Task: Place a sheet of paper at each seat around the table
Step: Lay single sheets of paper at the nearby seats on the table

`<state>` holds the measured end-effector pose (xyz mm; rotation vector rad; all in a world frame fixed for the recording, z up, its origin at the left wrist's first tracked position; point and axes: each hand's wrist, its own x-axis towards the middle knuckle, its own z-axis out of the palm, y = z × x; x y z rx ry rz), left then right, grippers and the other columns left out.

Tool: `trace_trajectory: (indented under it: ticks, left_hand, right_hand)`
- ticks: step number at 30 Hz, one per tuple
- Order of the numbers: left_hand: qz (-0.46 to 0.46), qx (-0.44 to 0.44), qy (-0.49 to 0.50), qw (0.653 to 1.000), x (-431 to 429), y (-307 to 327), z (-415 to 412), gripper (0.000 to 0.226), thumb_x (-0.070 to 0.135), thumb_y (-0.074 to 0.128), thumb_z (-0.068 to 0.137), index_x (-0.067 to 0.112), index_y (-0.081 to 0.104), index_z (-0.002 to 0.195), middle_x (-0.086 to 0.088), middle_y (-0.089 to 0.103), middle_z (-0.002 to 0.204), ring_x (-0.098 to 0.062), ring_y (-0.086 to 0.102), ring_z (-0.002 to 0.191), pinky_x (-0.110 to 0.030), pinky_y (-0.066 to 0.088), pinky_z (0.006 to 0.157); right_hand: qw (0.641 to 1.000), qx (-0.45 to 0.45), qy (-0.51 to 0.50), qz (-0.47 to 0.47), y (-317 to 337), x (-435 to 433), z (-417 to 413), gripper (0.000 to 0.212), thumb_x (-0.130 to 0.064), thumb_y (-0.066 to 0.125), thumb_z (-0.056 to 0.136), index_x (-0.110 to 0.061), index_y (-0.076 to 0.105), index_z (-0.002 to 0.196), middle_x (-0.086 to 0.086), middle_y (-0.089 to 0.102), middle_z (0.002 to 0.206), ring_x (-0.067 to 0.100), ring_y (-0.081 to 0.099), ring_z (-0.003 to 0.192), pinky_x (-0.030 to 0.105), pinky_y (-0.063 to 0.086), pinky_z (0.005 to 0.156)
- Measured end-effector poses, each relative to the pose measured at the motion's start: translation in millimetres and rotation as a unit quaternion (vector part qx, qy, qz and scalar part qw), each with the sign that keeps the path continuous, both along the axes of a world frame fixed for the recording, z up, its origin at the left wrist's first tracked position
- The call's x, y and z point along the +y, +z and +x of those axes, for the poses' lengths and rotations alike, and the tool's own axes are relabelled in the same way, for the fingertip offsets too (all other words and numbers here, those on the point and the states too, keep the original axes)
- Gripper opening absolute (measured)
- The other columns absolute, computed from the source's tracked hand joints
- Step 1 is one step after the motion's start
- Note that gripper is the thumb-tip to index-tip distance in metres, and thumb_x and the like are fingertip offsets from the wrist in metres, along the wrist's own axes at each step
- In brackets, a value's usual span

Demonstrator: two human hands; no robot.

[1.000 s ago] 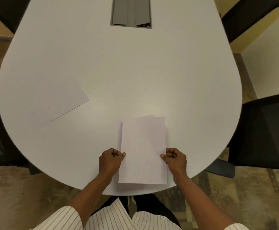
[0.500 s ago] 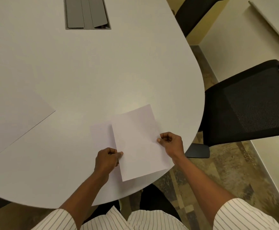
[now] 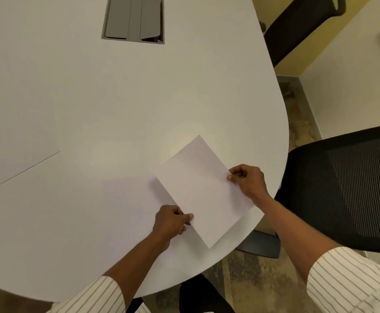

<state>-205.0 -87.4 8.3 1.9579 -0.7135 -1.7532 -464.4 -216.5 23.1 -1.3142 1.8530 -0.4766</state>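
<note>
Sheet (image 3: 203,195), pinched on its long edges by left hand (image 3: 173,222) and right hand (image 3: 247,181), lies skewed over the table (image 3: 184,98) edge, black chair (image 3: 342,188) rightward, nearest the right hand.

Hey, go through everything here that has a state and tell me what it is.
held sheet: pinched at both edges, angled toward black chair.
left hand: pinching held sheet.
right hand: pinching held sheet.
second sheet: flat, partly under held sheet.
left sheet: flat, untouched.
</note>
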Motion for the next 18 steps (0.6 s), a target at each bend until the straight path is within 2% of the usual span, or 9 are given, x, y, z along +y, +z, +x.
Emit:
trace_trajectory:
  ticks: [5,8,11,15,18]
  left_hand:
    - [-0.003,-0.005,0.032,0.999,-40,-4,-57,0.022,0.020,0.086,0.090,0.001,0.075,0.091,-0.009,0.082,0.082,-0.018,0.070,0.064,-0.026,0.058,0.058]
    - [0.005,-0.008,0.065,0.998,-64,-11,-86,0.027,0.021,0.086,0.090,-0.003,0.072,0.089,-0.010,0.082,0.080,-0.019,0.069,0.061,-0.028,0.057,0.056]
    - [0.013,-0.021,0.090,0.996,-88,-17,-112,0.027,0.023,0.086,0.090,0.008,0.066,0.080,-0.010,0.081,0.079,-0.018,0.068,0.059,-0.028,0.056,0.057]
    - [0.034,-0.018,0.107,0.994,-116,-28,-141,0.029,0.024,0.085,0.091,0.009,0.064,0.079,-0.011,0.081,0.080,-0.020,0.069,0.061,-0.028,0.054,0.055]
    - [0.056,-0.017,0.123,0.991,-131,-33,-157,0.025,0.024,0.083,0.094,0.006,0.070,0.084,-0.011,0.081,0.080,-0.019,0.069,0.058,-0.027,0.053,0.051]
  right_hand:
    - [0.997,0.034,0.061,-0.015,-4,-65,-31,0.014,-0.018,0.090,0.085,-0.019,0.083,0.098,0.000,0.080,0.092,0.016,0.071,0.084,0.031,0.057,0.079]
    - [0.994,0.056,0.096,-0.019,-10,-99,-45,0.013,-0.020,0.089,0.085,-0.018,0.083,0.097,0.001,0.080,0.091,0.018,0.072,0.086,0.031,0.055,0.078]
    - [0.988,0.079,0.133,-0.027,-16,-126,-57,0.013,-0.020,0.090,0.084,-0.021,0.080,0.093,-0.004,0.076,0.087,0.017,0.069,0.085,0.028,0.051,0.073]
    - [0.983,0.093,0.158,-0.023,-27,-156,-68,0.013,-0.021,0.090,0.083,-0.023,0.080,0.092,-0.003,0.078,0.090,0.021,0.072,0.091,0.038,0.059,0.084]
    - [0.980,0.101,0.169,-0.017,-36,-175,-73,0.013,-0.022,0.090,0.082,-0.023,0.081,0.091,0.000,0.080,0.091,0.023,0.074,0.093,0.042,0.061,0.086]
